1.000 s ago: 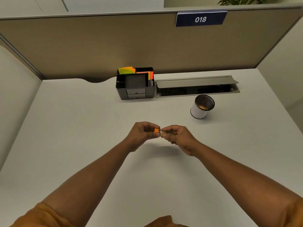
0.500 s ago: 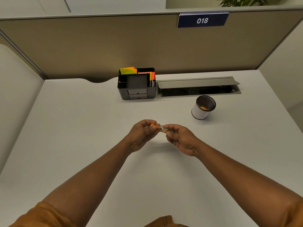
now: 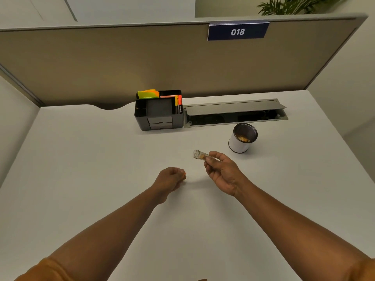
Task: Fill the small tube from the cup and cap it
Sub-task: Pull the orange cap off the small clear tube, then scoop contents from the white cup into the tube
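My right hand [image 3: 222,171] holds a small clear tube [image 3: 199,155] by its lower end, tilted with its uncapped mouth pointing up and to the left; some orange-brown material shows inside it. My left hand [image 3: 170,179] is closed low over the desk, and a bit of the orange cap [image 3: 184,175] peeks out at its fingertips. The two hands are apart. A white cup [image 3: 240,144] with a dark inside and orange-brown contents stands behind and to the right of the tube.
A black desk organiser [image 3: 159,113] with coloured notes and markers stands at the back centre. To its right is an open cable tray [image 3: 235,114] set into the white desk [image 3: 91,169]. Partition walls enclose the desk at the back and sides.
The hands were together at the tube's orange cap; now they are apart. The cap is off in my left hand, which dropped toward the desk, and my right hand lifted the open tube right.
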